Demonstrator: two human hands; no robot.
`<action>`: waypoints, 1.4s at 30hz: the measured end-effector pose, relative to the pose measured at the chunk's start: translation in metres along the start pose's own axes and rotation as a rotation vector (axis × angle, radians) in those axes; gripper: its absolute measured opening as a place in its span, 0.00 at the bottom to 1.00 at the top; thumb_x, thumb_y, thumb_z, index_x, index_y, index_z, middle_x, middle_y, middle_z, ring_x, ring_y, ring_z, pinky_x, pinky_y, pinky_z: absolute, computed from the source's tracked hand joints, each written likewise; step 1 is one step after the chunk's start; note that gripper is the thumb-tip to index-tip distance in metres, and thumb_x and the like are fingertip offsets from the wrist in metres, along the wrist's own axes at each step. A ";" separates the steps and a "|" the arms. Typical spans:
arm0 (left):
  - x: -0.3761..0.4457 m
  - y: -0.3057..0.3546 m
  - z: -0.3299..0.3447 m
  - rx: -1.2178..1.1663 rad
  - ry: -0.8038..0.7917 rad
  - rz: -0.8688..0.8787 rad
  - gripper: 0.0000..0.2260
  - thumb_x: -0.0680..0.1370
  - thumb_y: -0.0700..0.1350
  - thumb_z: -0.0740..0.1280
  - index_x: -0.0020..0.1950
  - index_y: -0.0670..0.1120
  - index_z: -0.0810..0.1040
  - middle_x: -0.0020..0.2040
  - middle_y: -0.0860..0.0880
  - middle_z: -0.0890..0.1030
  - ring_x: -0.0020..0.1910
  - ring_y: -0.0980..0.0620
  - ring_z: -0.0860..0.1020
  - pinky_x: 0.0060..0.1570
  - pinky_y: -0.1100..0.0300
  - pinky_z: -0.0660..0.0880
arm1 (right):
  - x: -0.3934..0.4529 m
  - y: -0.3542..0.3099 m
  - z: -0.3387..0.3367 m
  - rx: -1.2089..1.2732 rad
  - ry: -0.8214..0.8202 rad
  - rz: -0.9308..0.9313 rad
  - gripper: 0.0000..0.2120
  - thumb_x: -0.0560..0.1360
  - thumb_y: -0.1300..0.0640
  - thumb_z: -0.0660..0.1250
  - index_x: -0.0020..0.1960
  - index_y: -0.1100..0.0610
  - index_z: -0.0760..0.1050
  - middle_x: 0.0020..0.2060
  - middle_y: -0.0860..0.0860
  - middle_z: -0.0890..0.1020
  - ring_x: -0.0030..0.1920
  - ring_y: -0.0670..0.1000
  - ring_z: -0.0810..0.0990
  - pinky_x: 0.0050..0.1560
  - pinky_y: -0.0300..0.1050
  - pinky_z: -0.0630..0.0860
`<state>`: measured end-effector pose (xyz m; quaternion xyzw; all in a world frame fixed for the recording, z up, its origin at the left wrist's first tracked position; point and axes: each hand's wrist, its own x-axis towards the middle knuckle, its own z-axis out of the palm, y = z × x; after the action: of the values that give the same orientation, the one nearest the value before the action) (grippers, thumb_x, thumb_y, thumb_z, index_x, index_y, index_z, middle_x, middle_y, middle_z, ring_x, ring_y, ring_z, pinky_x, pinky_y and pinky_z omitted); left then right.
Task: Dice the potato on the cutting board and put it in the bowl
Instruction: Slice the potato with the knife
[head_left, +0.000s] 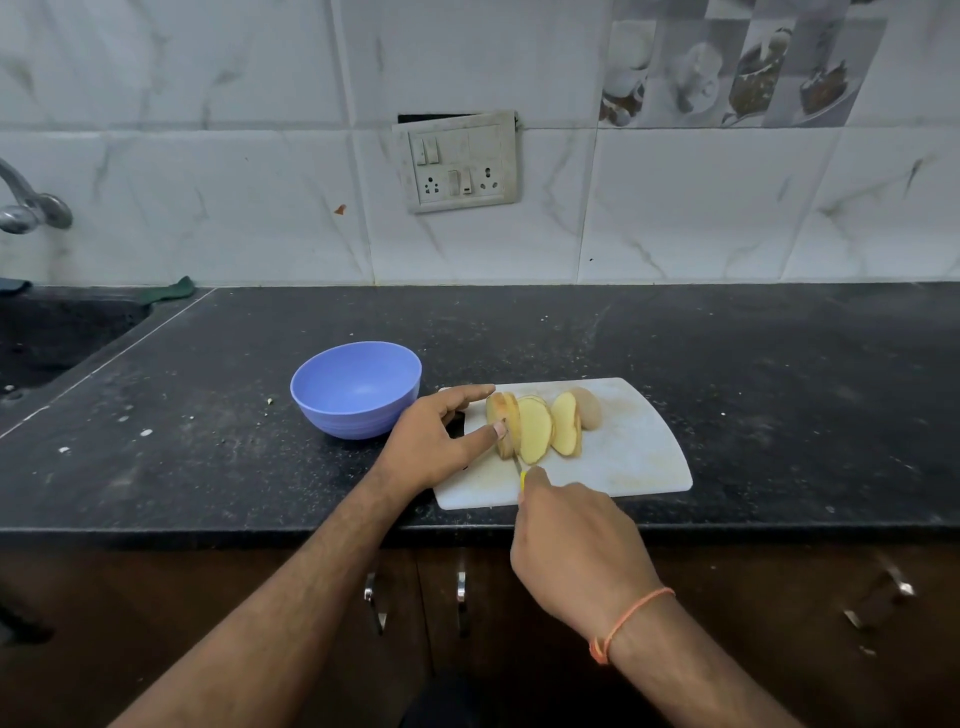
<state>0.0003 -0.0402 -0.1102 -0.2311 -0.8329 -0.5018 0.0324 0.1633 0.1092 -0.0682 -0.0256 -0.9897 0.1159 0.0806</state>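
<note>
Viewing the head camera feed remotely, I record a white cutting board (639, 457) lying on a dark speckled countertop (779, 353), near its front edge. On the board sits the potato (535, 428), already cut into several slices that lean against one another in a row; the rounded end piece rests at the far right of that row.

The left hand (436, 441) is at the left end of the row, thumb and forefinger spread around the uncut portion, steadying it with relaxed, nearly straight fingers rather than a closed grasp. The right hand (571, 535) is clenched around the handle of a knife (519, 467) (only a sliver of yellow handle and a short length of blade are visible), with the blade set into the potato just beside the left thumb. An orange thread band (628, 621) circles the right wrist.

A blue bowl (332, 410) stands on the countertop just left of the board, behind the left hand; I see no potato in it. On the tiled wall behind I note a switch and socket plate (457, 161), and a tap (26, 202) at the far left.
</note>
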 end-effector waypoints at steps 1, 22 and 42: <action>0.000 0.001 0.000 0.003 0.003 0.001 0.23 0.77 0.54 0.78 0.72 0.59 0.80 0.67 0.61 0.82 0.69 0.62 0.76 0.67 0.51 0.79 | -0.006 0.001 0.000 -0.008 0.004 -0.005 0.15 0.84 0.54 0.54 0.68 0.57 0.68 0.43 0.51 0.76 0.40 0.54 0.72 0.30 0.44 0.59; 0.000 -0.006 -0.003 -0.177 -0.028 -0.054 0.27 0.75 0.47 0.79 0.73 0.55 0.78 0.67 0.60 0.82 0.69 0.64 0.77 0.68 0.59 0.77 | -0.011 0.024 -0.004 0.162 0.106 -0.001 0.21 0.86 0.46 0.48 0.77 0.49 0.63 0.39 0.45 0.78 0.39 0.47 0.78 0.32 0.42 0.68; 0.000 -0.005 0.001 -0.145 0.063 -0.053 0.24 0.71 0.56 0.83 0.65 0.53 0.85 0.60 0.59 0.85 0.54 0.62 0.82 0.50 0.58 0.81 | 0.033 -0.001 -0.016 0.034 0.080 -0.018 0.08 0.84 0.54 0.54 0.58 0.52 0.70 0.39 0.50 0.78 0.40 0.53 0.79 0.34 0.48 0.70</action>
<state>-0.0020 -0.0412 -0.1148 -0.1947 -0.7989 -0.5684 0.0284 0.1329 0.1142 -0.0475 -0.0201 -0.9837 0.1308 0.1215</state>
